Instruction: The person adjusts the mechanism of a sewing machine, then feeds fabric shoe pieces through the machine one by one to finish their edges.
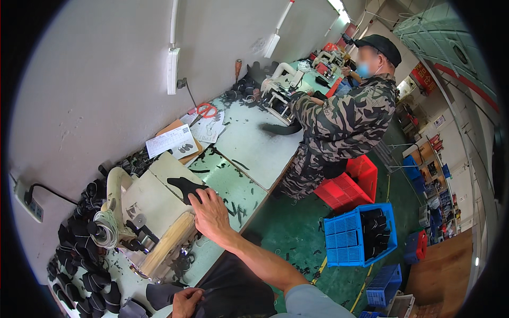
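Note:
My right hand point(213, 214) reaches across a cream-coloured machine point(159, 185). Its fingers close over the lower end of a black, curved cloth piece point(183, 186) that lies on the machine's flat top. At the bottom edge my left hand point(185, 303) has its fingers curled in; whatever they hold is hidden. A dark grey cloth piece point(161, 294) lies right beside it, touching it or nearly so. A thick pale strip point(168, 244) runs along the machine's near side. White cord point(106, 229) hangs in a coil at its left.
Black cloth pieces point(101, 281) pile up left of the machine. Papers point(172, 142) and red-handled scissors point(207, 110) lie behind it. Black scraps litter the table point(254, 143). A co-worker point(344, 116) stands at another machine. A blue crate point(344, 241) and red crate point(339, 188) stand right.

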`<state>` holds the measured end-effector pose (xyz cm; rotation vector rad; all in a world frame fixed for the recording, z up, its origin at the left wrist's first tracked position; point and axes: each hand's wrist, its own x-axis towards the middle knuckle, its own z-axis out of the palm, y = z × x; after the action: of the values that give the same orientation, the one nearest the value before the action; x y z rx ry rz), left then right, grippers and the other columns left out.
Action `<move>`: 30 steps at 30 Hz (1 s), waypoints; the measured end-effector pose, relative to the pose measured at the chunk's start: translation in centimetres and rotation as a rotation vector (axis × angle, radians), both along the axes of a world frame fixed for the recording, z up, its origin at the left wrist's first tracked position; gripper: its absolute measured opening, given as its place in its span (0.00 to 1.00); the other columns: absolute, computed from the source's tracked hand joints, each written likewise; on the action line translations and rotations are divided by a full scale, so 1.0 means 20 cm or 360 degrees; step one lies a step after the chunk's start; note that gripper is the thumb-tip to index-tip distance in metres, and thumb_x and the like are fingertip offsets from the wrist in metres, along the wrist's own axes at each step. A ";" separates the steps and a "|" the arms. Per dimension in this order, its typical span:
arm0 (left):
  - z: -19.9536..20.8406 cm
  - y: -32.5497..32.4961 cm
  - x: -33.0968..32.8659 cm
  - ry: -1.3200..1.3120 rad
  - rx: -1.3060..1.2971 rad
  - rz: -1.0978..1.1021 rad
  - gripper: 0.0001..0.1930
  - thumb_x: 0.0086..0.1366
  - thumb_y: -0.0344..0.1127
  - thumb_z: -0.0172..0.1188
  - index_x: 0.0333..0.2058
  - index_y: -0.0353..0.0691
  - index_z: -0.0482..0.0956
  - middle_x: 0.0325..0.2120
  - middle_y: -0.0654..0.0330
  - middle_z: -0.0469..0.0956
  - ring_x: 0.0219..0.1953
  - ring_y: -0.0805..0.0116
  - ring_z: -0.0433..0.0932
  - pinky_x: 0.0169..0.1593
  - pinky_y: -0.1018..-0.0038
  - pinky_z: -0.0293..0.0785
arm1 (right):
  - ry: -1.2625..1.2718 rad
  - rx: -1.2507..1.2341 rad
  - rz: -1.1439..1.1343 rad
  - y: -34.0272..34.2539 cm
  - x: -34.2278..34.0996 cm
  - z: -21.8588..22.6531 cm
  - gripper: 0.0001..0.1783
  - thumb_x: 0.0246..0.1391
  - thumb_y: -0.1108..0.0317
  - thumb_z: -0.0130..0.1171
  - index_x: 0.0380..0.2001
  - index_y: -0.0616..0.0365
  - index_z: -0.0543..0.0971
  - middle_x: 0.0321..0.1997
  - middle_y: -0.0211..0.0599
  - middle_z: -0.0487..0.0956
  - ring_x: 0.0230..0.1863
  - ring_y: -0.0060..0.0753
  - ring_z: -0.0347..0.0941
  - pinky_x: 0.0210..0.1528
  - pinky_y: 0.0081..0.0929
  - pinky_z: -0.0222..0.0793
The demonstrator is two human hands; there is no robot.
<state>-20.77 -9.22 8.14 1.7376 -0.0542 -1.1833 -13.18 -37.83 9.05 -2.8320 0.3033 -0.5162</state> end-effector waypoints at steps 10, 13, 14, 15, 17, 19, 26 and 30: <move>0.02 -0.02 0.00 -0.0218 -0.0021 -0.0155 0.16 0.69 0.42 0.62 0.45 0.34 0.85 0.29 0.60 0.84 0.30 0.73 0.78 0.35 0.75 0.73 | -0.0195 -0.0004 -0.0033 -0.02 0.02 -0.03 0.26 0.46 0.73 0.67 0.52 0.57 0.79 0.54 0.40 0.76 0.56 0.46 0.70 0.54 0.41 0.71; 0.04 -0.03 -0.01 -0.0125 -0.0018 -0.0075 0.16 0.69 0.41 0.62 0.44 0.34 0.85 0.29 0.60 0.83 0.29 0.73 0.77 0.35 0.74 0.74 | -0.0320 0.0032 -0.0019 -0.04 0.02 -0.03 0.21 0.49 0.73 0.65 0.50 0.57 0.80 0.50 0.39 0.80 0.51 0.46 0.74 0.51 0.39 0.74; 0.04 -0.03 -0.01 -0.0103 -0.0016 -0.0087 0.16 0.69 0.42 0.62 0.44 0.33 0.85 0.29 0.60 0.83 0.29 0.73 0.77 0.35 0.74 0.74 | -0.0388 0.0087 -0.0024 -0.05 0.02 -0.02 0.19 0.52 0.73 0.64 0.49 0.58 0.80 0.47 0.39 0.82 0.48 0.47 0.76 0.50 0.38 0.75; 0.04 -0.03 -0.01 -0.0079 -0.0014 -0.0101 0.16 0.69 0.42 0.62 0.44 0.33 0.85 0.28 0.60 0.83 0.29 0.73 0.77 0.35 0.74 0.74 | -0.0400 0.0084 0.0000 -0.06 0.02 -0.01 0.19 0.52 0.73 0.64 0.49 0.58 0.80 0.47 0.39 0.82 0.48 0.47 0.76 0.50 0.38 0.75; 0.04 -0.03 -0.01 -0.0079 -0.0031 -0.0085 0.16 0.69 0.42 0.62 0.44 0.33 0.85 0.28 0.61 0.82 0.29 0.73 0.77 0.35 0.74 0.74 | -0.0394 0.0893 -0.0317 -0.10 0.00 0.03 0.14 0.59 0.71 0.61 0.49 0.61 0.80 0.43 0.43 0.83 0.43 0.42 0.80 0.45 0.34 0.77; 0.02 -0.03 -0.01 -0.0064 -0.0041 -0.0061 0.16 0.69 0.42 0.62 0.44 0.32 0.85 0.28 0.61 0.82 0.28 0.73 0.77 0.35 0.74 0.74 | -0.0512 0.1273 -0.0390 -0.15 -0.04 0.06 0.13 0.66 0.67 0.58 0.49 0.62 0.79 0.43 0.41 0.84 0.42 0.35 0.80 0.43 0.30 0.77; 0.01 -0.02 -0.02 -0.0075 -0.0031 -0.0130 0.15 0.70 0.40 0.61 0.45 0.35 0.85 0.32 0.56 0.85 0.33 0.71 0.81 0.38 0.74 0.77 | -0.1187 0.2366 -0.0736 -0.43 -0.13 -0.16 0.07 0.68 0.71 0.54 0.47 0.56 0.73 0.47 0.31 0.80 0.43 0.24 0.77 0.37 0.29 0.74; -0.02 -0.03 -0.03 -0.0033 0.0032 -0.0095 0.12 0.69 0.36 0.61 0.40 0.33 0.87 0.27 0.62 0.85 0.31 0.78 0.79 0.36 0.79 0.73 | -0.0634 0.2037 -0.1234 -0.49 -0.19 -0.52 0.23 0.63 0.64 0.61 0.58 0.59 0.71 0.52 0.40 0.78 0.49 0.33 0.76 0.45 0.33 0.75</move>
<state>-21.42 -9.77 7.75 1.7769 -0.1074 -1.2126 -17.07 -47.67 -1.25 -1.2826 1.1432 -0.6572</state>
